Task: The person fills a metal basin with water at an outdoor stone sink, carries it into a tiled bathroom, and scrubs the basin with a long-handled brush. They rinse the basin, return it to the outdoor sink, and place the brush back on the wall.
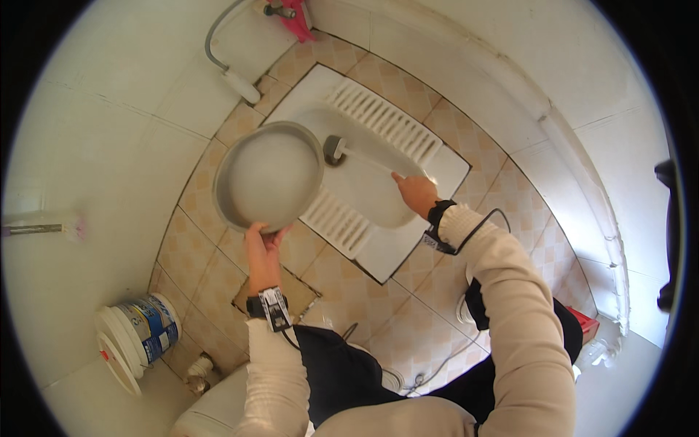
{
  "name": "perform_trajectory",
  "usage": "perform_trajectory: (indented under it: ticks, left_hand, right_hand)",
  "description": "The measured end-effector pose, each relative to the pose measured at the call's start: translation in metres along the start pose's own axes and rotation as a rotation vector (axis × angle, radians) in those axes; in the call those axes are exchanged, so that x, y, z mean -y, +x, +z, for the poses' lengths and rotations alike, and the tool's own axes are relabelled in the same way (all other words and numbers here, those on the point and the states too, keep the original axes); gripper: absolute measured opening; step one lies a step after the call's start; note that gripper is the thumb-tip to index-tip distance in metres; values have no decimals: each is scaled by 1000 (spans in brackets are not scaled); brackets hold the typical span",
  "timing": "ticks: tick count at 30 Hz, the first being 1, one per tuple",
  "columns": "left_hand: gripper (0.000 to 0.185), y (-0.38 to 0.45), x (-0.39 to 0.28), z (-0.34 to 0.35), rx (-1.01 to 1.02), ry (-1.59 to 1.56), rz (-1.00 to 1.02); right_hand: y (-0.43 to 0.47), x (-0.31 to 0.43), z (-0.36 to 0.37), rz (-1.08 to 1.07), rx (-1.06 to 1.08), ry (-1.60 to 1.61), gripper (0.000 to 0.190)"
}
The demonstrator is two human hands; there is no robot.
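My left hand (265, 251) grips the near rim of a round grey-white basin (273, 177) with cloudy, pale contents. The basin is held over the left edge of a white ceramic squat toilet (393, 240). My right hand (416, 192) is closed around the pale handle of a toilet brush (337, 148), its forefinger stretched along it. The brush head sits at the dark drain opening of the toilet bowl (377, 188). How far the head reaches into the drain is hidden.
A grey hose (210, 38) runs down the left wall to a white pipe (241, 87). A lidded plastic bucket (139, 333) stands at lower left. Near it a short pipe stub (197, 371) rises from the tiles. A red object (583, 325) lies at lower right.
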State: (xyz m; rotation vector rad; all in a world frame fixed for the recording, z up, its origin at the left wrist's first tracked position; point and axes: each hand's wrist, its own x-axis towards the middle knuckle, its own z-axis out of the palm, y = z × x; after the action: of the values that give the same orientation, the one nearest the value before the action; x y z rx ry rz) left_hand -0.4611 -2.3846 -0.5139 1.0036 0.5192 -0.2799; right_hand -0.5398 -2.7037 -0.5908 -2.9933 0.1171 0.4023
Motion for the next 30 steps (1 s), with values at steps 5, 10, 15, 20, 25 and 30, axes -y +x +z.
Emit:
perform_trajectory:
  ticks: [5,10,15,20,25,30]
  left_hand:
    - [39,4,6,-3,-8,-2,-60]
    - [36,1,3,1,3,-28,-44]
    - [33,-1,4,8,22,-48,-40]
    - [35,4,6,7,14,-88,-83]
    - [36,4,6,3,36,-34,-77]
    - [37,1,5,4,4,-27,-69]
  right_hand:
    - [-58,-50,-9,-27,169,38,43]
    - [-6,-15,-6,59,-37,44,44]
    - [-10,3,17,204,-221,175,36]
    - [-115,13,43,448,-111,270,35]
    - [-97,28,39,500,-118,338,33]
    - [40,19,15,145,-433,357,25]
